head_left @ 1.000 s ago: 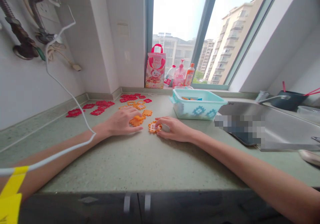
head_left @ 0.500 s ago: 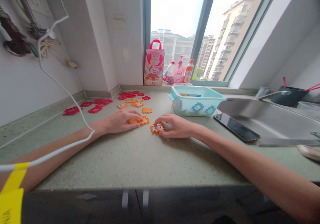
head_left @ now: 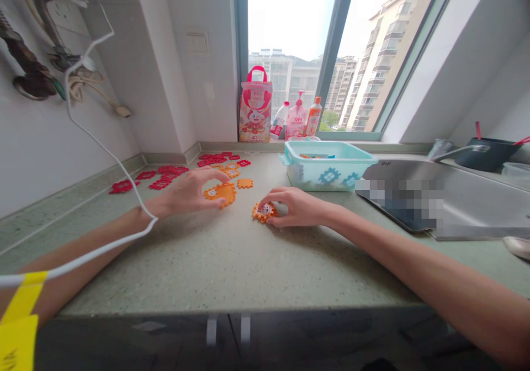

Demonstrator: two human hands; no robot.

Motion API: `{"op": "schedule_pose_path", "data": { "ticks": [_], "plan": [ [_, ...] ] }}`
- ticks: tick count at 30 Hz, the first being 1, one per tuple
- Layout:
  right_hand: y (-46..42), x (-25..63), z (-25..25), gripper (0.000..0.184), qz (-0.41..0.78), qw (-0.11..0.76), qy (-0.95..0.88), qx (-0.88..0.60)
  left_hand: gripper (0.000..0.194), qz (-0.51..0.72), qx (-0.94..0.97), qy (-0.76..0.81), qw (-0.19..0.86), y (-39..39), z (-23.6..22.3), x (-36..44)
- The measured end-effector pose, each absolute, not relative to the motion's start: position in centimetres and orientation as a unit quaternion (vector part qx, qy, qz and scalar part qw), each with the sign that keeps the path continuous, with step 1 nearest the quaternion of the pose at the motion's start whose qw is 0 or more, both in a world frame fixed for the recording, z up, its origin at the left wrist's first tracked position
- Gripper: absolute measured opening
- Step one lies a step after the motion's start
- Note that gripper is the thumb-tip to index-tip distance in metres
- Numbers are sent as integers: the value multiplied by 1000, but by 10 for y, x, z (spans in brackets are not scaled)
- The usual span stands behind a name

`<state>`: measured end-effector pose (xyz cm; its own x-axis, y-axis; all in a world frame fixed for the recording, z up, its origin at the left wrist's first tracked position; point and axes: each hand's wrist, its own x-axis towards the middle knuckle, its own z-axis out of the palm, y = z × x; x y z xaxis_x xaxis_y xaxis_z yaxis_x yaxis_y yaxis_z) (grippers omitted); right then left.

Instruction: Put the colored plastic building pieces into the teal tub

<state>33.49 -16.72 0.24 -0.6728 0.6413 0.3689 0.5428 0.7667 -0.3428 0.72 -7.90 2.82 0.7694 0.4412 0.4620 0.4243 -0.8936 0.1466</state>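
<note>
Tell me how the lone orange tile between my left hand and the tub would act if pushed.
The orange tile lies flat, so it would likely slide rather than tip. It looks thin, so probably light. Its notched edges might snag.

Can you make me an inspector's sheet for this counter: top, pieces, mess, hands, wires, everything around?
Surface: speckled pale-green countertop, no spill seen.
Pieces: flat orange notched plastic tiles in the middle; flat red notched plastic tiles farther left; translucent aqua plastic box with blue notched pieces inside.
Clutter: flat dark object, partly pixelated, at the silver metal sink's edge.
Hands: left hand open by orange tiles, contact unclear; right hand grips white-centred orange tiles.
Cables: white cable crossing in front of left forearm.
Surroundings: grey-framed glass window behind.
</note>
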Motion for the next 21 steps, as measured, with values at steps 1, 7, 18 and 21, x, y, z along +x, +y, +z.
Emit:
{"op": "schedule_pose_path", "data": {
  "ticks": [1,7,18,21],
  "plan": [
    [-167,335,3,31,104,240,-910,-323,43,246,942,227,24,-74,30,3],
    [-168,336,1,31,83,243,-917,-304,24,174,965,172,98,-51,23,-13],
    [-157,388,51,31,-296,483,-712,-416,47,96,975,185,79,-78,27,5],
    [-149,409,55,30,-321,490,-644,-492,49,84,977,185,72,-87,29,10]
  ]
}}
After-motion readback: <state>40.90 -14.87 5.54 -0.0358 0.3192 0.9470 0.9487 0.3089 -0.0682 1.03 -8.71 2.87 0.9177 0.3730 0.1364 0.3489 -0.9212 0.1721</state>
